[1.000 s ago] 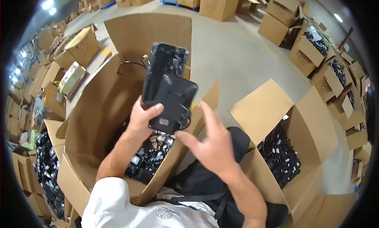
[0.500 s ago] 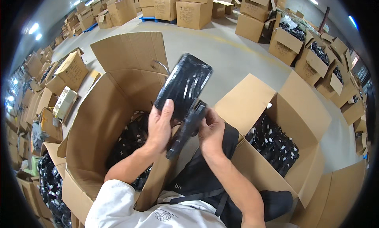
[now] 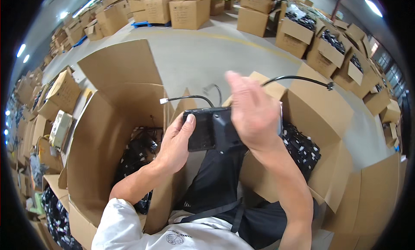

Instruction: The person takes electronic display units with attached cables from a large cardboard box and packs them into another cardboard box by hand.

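Note:
My left hand (image 3: 175, 142) grips the left end of a flat, rectangular black pack (image 3: 227, 131), thumb on top. One black cable (image 3: 190, 97) with a white plug comes off its far edge, and a longer black cable (image 3: 298, 78) reaches out to the right past my other hand. Over the pack's right part is my right hand (image 3: 256, 109), blurred by motion, its fingers stretched out and pointing away from me. It hides that end of the pack, so I cannot tell whether it touches the surface.
At my left stands a tall open carton (image 3: 97, 142) with black packs (image 3: 140, 152) inside. Another open carton (image 3: 328, 120) on the right holds many black pieces with white plugs (image 3: 301, 150). Stacked cartons (image 3: 188, 14) line the far floor, and more filled cartons (image 3: 294, 38) stand at the far right.
The taped black pack was tilted upright with a narrow black piece in my right hand. Now one pack lies level, that narrow piece is out of sight, and my right hand has risen over the pack.

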`<control>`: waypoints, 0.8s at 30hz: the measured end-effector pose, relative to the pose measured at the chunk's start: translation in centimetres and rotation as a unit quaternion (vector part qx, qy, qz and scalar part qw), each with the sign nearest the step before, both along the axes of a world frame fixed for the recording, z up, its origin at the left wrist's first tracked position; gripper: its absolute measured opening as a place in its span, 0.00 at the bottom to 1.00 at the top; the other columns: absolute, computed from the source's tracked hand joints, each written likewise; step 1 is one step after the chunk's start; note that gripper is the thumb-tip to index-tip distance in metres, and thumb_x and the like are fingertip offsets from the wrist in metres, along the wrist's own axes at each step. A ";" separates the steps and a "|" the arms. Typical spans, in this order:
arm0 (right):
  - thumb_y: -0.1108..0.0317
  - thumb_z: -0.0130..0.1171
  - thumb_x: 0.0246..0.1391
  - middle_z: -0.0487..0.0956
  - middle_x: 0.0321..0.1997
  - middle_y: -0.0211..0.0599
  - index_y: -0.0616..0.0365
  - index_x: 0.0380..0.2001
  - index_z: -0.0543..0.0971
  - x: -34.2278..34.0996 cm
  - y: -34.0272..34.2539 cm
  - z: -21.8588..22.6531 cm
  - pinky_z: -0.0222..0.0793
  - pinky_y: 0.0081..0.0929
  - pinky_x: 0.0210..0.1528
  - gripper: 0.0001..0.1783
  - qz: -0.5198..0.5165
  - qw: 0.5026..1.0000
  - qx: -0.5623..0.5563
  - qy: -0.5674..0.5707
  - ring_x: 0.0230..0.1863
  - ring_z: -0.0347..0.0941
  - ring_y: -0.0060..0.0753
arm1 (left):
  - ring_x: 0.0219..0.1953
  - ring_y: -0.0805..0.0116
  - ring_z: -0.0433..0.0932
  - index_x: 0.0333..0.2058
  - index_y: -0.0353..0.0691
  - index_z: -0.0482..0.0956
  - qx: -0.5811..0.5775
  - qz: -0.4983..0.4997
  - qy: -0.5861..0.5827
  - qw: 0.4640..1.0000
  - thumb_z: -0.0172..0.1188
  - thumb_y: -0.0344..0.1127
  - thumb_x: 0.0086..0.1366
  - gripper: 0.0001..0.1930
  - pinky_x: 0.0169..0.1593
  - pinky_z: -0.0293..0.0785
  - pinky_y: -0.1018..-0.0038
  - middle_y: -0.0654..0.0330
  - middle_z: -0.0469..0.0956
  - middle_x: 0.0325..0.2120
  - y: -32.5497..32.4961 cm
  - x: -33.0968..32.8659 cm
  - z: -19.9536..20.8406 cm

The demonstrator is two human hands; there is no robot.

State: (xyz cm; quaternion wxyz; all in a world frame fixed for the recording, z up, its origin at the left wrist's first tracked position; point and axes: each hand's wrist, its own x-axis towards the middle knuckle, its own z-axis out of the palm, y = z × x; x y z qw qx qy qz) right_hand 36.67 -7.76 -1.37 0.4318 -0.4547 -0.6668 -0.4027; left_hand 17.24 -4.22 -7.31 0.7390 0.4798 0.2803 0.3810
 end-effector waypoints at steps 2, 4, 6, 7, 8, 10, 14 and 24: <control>0.75 0.61 0.49 0.78 0.33 0.35 0.62 0.45 0.80 0.1 0.2 0.1 0.71 0.24 0.20 0.18 -0.003 1.000 0.010 -0.004 0.23 0.76 0.29 | 0.53 0.76 0.71 0.56 0.35 0.72 -0.037 -0.049 -0.014 0.998 0.43 0.48 0.79 0.22 0.61 0.66 0.75 0.63 0.76 0.49 -0.8 0.4 0.5; 0.75 0.61 0.48 0.78 0.33 0.34 0.63 0.45 0.80 -0.1 -0.6 0.3 0.70 0.24 0.19 0.18 -0.002 1.000 0.004 0.020 0.21 0.75 0.29 | 0.53 0.77 0.71 0.56 0.34 0.72 -0.031 -0.067 -0.030 0.997 0.42 0.48 0.79 0.23 0.61 0.66 0.75 0.63 0.76 0.50 -1.0 1.1 0.5; 0.84 0.65 0.41 0.80 0.34 0.37 0.60 0.46 0.81 -0.8 -1.0 0.1 0.73 0.29 0.24 0.24 -0.001 0.997 -0.036 0.061 0.25 0.78 0.34 | 0.50 0.77 0.72 0.54 0.32 0.71 -0.038 -0.087 -0.042 0.995 0.48 0.49 0.77 0.23 0.58 0.69 0.75 0.62 0.75 0.49 -0.9 1.7 0.9; 0.84 0.65 0.41 0.80 0.34 0.37 0.60 0.46 0.81 -1.2 -0.9 -0.3 0.73 0.29 0.24 0.24 -0.003 0.997 -0.034 0.063 0.25 0.78 0.34 | 0.50 0.77 0.72 0.54 0.32 0.71 -0.036 -0.089 -0.039 0.995 0.48 0.49 0.77 0.23 0.58 0.69 0.75 0.62 0.75 0.49 -1.1 1.9 0.7; 0.84 0.65 0.41 0.80 0.34 0.36 0.59 0.46 0.81 -1.6 -0.9 -0.8 0.73 0.29 0.24 0.24 -0.002 0.995 -0.042 0.092 0.24 0.78 0.34 | 0.49 0.77 0.72 0.53 0.32 0.71 0.017 -0.083 0.006 0.996 0.53 0.47 0.75 0.22 0.56 0.70 0.75 0.62 0.75 0.49 -1.4 2.3 0.4; 0.77 0.62 0.47 0.76 0.30 0.34 0.60 0.43 0.80 -1.6 -0.7 -1.3 0.71 0.26 0.20 0.16 -0.023 0.993 -0.039 0.111 0.21 0.74 0.32 | 0.47 0.77 0.73 0.53 0.33 0.69 0.087 -0.094 0.039 0.991 0.64 0.41 0.67 0.23 0.52 0.72 0.75 0.61 0.75 0.46 -1.9 2.5 0.8; 0.75 0.65 0.51 0.79 0.34 0.38 0.59 0.43 0.79 0.1 -1.2 -1.5 0.75 0.31 0.27 0.15 0.102 0.976 -0.057 0.182 0.27 0.77 0.42 | 0.47 0.73 0.76 0.53 0.33 0.70 -0.044 -0.107 -0.020 0.993 0.65 0.32 0.65 0.21 0.53 0.74 0.73 0.60 0.77 0.45 -1.4 3.0 1.1; 0.69 0.59 0.49 0.77 0.49 0.42 0.60 0.50 0.76 9.4 -9.7 -2.5 0.77 0.38 0.51 0.23 -0.031 0.981 -0.141 -0.132 0.50 0.77 0.41 | 0.40 0.61 0.84 0.52 0.36 0.75 -0.154 -0.188 0.005 0.970 0.53 0.52 0.69 0.24 0.29 0.85 0.60 0.52 0.82 0.41 1.4 7.6 3.8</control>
